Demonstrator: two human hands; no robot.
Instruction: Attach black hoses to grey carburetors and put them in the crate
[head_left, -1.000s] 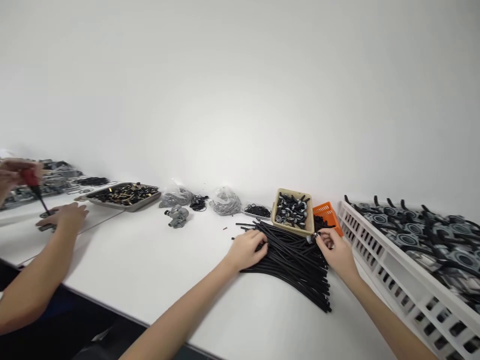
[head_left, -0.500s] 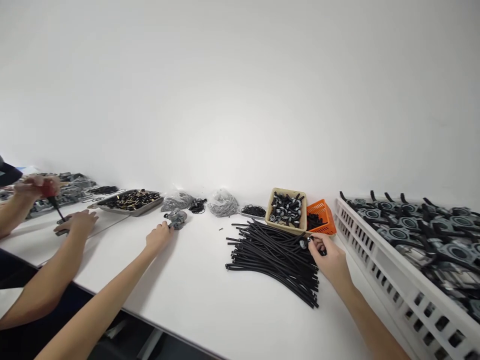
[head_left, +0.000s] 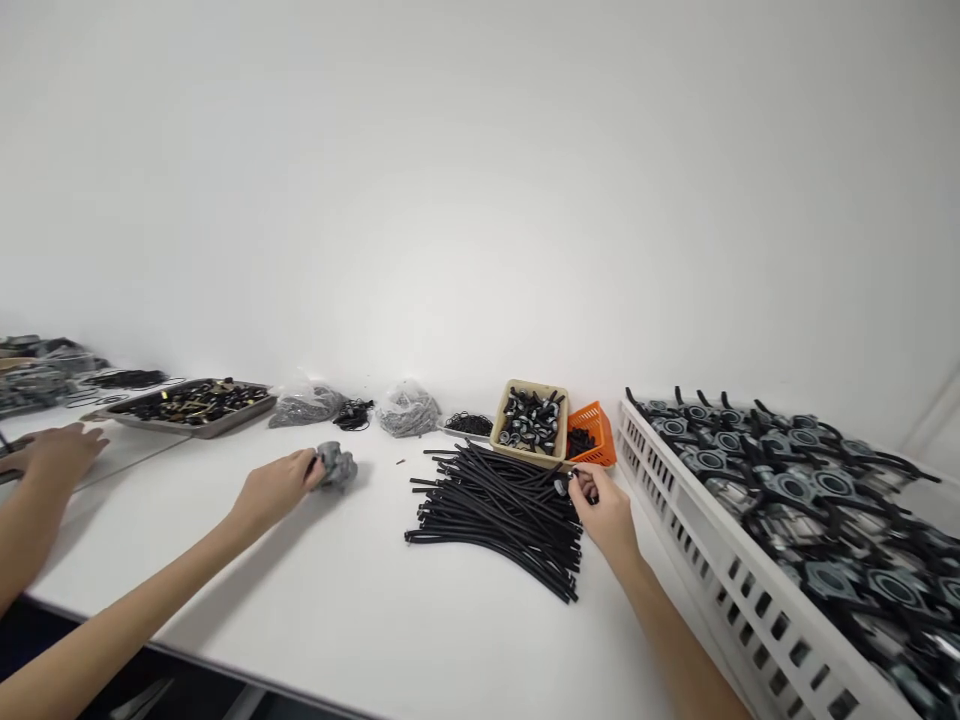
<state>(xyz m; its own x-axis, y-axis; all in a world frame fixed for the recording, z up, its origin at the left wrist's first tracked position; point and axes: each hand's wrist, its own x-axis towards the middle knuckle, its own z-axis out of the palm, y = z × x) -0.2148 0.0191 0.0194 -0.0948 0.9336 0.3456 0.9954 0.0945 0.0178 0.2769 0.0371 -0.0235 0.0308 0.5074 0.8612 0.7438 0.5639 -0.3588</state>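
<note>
Gripping a grey metal part (head_left: 337, 466) at ten o'clock on the white table (head_left: 390, 610), the left hand (head_left: 274, 488) has its fingers curled round the part's near end. At one o'clock, the right hand (head_left: 604, 506) pinches a small dark fitting (head_left: 562, 486) between thumb and fingertips at the right edge of the pile of black hoses (head_left: 495, 505). Whether the fitting sits on a hose is too small to tell. A beige bin (head_left: 531, 421) and an orange basket (head_left: 589, 433) lie at twelve o'clock from the pile, and a white crate (head_left: 712, 540) at three. A co-worker's hand (head_left: 58, 452) lies flat at nine o'clock.

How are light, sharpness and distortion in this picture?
Head view: soft, even light, faint shadows beside the left hand and grey part; no glare on the table; tubes sharp; the small part in the right hand too tiny to resolve; wide-angle stretch skews the crate.
</note>
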